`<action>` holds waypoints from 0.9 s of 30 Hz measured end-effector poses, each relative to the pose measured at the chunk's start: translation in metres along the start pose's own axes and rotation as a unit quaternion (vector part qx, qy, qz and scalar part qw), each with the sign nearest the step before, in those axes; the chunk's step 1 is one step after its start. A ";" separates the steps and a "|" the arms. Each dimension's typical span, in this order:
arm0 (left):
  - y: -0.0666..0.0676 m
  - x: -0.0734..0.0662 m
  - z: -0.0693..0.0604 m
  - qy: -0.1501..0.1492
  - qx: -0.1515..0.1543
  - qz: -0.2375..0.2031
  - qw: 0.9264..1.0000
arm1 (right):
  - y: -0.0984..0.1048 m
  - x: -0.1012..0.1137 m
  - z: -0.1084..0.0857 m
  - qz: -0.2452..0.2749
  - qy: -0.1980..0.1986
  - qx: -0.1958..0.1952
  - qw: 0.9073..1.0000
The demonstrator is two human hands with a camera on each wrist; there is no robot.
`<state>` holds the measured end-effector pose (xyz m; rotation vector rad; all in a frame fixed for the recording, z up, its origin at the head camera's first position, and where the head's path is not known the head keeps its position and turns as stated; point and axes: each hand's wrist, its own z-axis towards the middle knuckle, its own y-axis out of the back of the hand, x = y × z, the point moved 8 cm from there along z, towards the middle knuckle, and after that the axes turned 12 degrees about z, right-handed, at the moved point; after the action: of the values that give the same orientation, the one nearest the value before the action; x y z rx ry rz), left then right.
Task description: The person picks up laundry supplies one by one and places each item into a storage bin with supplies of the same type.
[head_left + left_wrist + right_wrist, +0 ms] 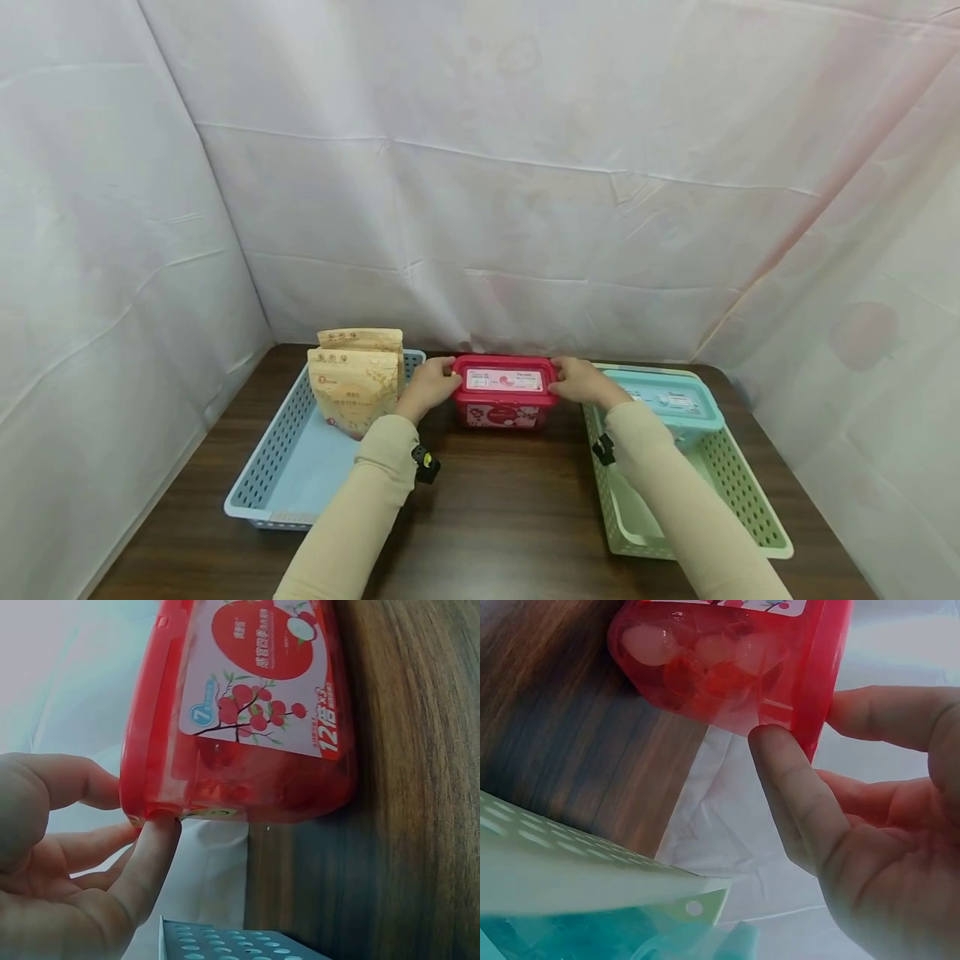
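Note:
A red lidded plastic box [504, 393] stands upright on the dark wood table, between two baskets. Its label has red berries on a branch, and pale rounded lumps show through its clear wall in the right wrist view. My left hand [431, 385] pinches the left end of the lid's rim, with thumb and fingers above and below the edge [90, 840]. At the opposite end, my right hand [583, 382] grips the rim in the same way, fingertips [776, 742] against the wall just under the lid.
On the left, a blue perforated basket [258, 475] holds yellow stand-up pouches [352, 379] at its back. A green perforated basket [742, 500] on the right contains a turquoise lidded box [675, 396], partly behind my right forearm. White cloth walls [480, 208] enclose the table's back and sides.

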<state>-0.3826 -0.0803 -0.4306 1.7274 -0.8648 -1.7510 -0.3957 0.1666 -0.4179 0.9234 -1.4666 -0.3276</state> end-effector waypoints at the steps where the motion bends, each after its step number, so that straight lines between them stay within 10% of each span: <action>1: 0.000 0.000 -0.001 0.002 0.003 -0.003 1.000 | 0.000 0.000 -0.001 -0.005 0.001 0.000 1.000; 27: 0.000 -0.005 -0.039 -0.023 0.029 0.018 0.999 | -0.015 0.020 -0.043 -0.085 0.059 0.020 0.994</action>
<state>-0.3432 -0.0793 -0.4265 1.7032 -0.9710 -1.7650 -0.3475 0.1574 -0.4077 1.0845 -1.2930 -0.3635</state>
